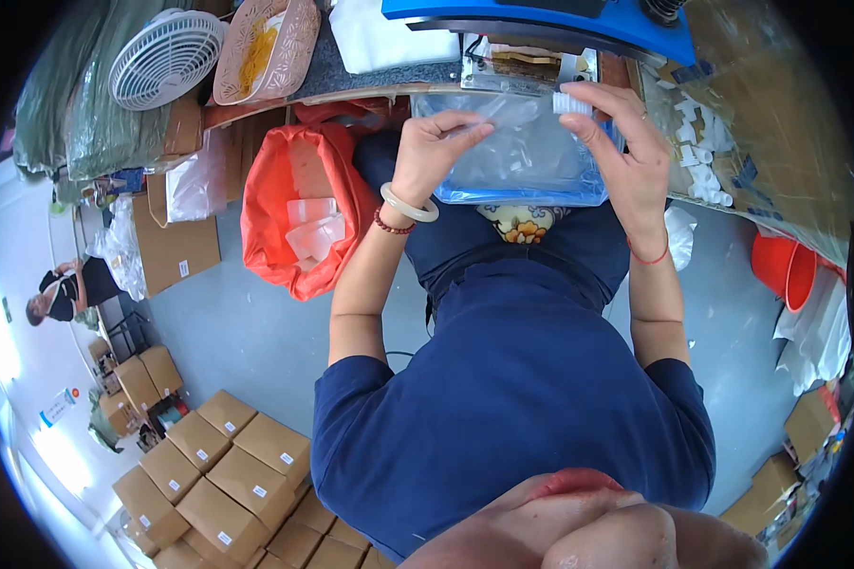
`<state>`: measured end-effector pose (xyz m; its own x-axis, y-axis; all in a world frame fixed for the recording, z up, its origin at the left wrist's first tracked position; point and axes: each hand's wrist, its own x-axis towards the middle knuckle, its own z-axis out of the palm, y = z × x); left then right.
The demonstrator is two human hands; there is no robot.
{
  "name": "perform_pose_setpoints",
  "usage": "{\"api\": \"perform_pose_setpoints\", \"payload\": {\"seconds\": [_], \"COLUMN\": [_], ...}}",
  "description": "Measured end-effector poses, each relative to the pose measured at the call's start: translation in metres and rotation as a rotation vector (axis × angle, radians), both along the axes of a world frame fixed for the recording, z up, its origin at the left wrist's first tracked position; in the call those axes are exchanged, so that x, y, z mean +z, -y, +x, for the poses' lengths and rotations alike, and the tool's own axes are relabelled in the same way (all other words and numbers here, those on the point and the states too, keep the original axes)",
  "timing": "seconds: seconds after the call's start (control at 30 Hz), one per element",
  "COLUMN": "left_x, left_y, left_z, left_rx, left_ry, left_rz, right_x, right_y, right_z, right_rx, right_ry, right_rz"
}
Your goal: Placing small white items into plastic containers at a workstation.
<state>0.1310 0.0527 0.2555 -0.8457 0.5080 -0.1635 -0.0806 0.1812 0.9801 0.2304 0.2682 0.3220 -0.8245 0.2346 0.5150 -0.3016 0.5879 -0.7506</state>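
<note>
My left hand is closed, thumb and forefinger pinching the edge of a see-through plastic bag. Between the thumb and fingers of my right hand is a small white ribbed piece; its exact kind is too small to make out. Below both hands, a blue-rimmed tray rests at my lap with see-through plastic in it. Just beyond the hands stands a blue machine with a metal part on its front.
A red bag with see-through packets hangs at the left. On the bench are a pink basket, a white fan and white sheets. Small white pieces lie at right. Cardboard boxes are stacked behind; another person stands far left.
</note>
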Motion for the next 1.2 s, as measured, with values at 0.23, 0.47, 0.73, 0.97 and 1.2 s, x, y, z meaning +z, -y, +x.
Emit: {"api": "perform_pose_setpoints", "payload": {"seconds": [0.23,0.47,0.73,0.97,1.2], "left_x": [0.002,-0.015,-0.015,-0.018,-0.043], "left_y": [-0.003,-0.011,-0.024,-0.014,-0.043], "left_z": [-0.008,-0.009,0.004,-0.003,-0.027], "left_rx": [-0.318,-0.248,-0.089,-0.447,-0.192], "left_ry": [0.032,0.194,-0.007,0.204,0.736], "left_rz": [-0.147,-0.009,-0.122,0.045,0.360], "right_x": [-0.008,-0.011,-0.030,-0.024,-0.028], "right_y": [-0.015,-0.030,-0.018,-0.040,-0.066], "right_z": [-0.008,-0.015,-0.012,-0.025,0.009], "right_rx": [0.188,0.078,0.035,0.405,-0.237], "right_ry": [0.254,0.453,0.244,0.402,0.420], "right_rz": [0.284,0.040,-0.072,0.340,0.184]}}
